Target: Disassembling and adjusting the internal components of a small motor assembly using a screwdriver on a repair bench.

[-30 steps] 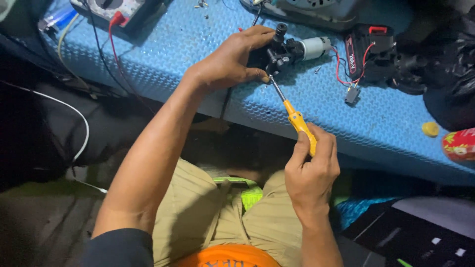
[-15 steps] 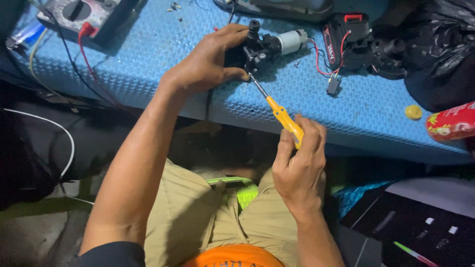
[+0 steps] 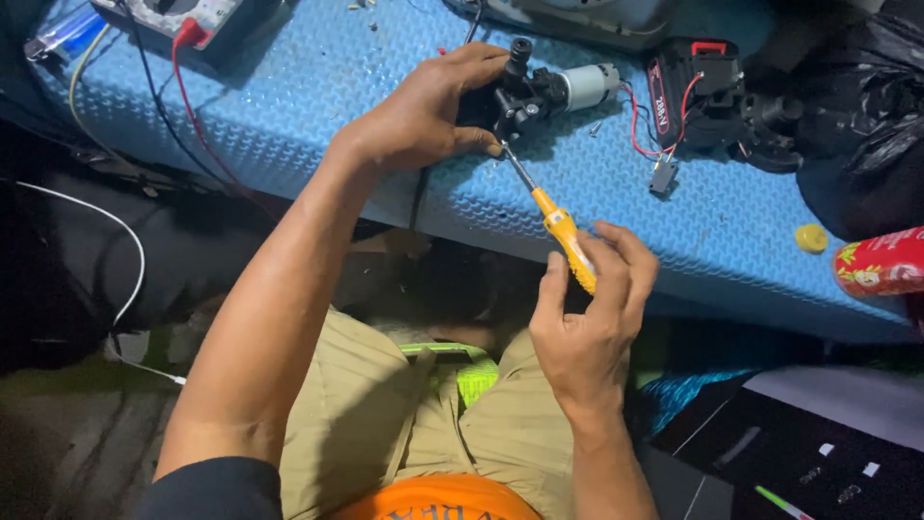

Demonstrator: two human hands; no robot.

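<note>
Head view: left hand (image 3: 423, 116) wraps black motor assembly (image 3: 539, 91), pressing it onto blue textured table (image 3: 318, 87). Right hand (image 3: 587, 323) pinches yellow-handled screwdriver (image 3: 553, 221) between thumb and fingers; shaft slants up-left, tip at assembly's lower edge. Silver motor can points right, red wires trailing toward black battery pack (image 3: 693, 82). Multimeter (image 3: 178, 14) at top left, small yellow cap (image 3: 811, 237) near table's right edge.

Multimeter (image 3: 178, 17) cut off by the top edge — dial only partly seen. Red can (image 3: 881, 262) clipped at the right edge. Screwdriver tip (image 3: 507, 154) hidden against the black motor assembly (image 3: 539, 91) — contact point too small to tell.
</note>
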